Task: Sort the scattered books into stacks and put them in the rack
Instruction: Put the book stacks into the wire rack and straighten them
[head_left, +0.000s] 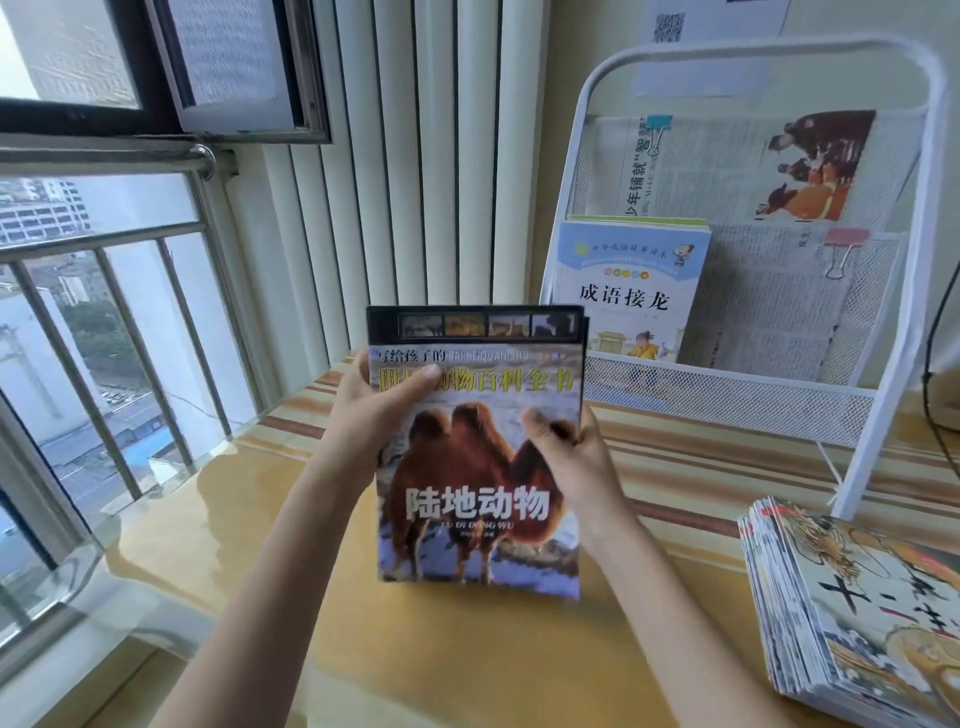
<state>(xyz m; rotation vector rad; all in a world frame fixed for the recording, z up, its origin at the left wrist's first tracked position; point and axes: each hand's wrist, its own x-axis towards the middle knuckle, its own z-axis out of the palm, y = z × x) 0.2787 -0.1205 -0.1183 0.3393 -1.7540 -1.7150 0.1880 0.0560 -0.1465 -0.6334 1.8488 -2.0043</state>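
I hold a stack of camel-cover books (475, 483) upright on the table in the middle of the view. My left hand (382, 402) grips its left edge with the thumb on the cover. My right hand (569, 457) grips its right edge, thumb also on the cover. Behind and to the right stands the white wire rack (727, 387), with a stack of pale blue books (631, 291) leaning in its left part. A stack of thin booklets (852, 618) lies flat at the lower right.
The table (218, 535) has a glossy yellow striped cover. Newspaper (779, 171) held by clips lines the rack's back. A window with metal bars (104, 312) runs along the left, vertical blinds hang behind. A black cable hangs at the far right.
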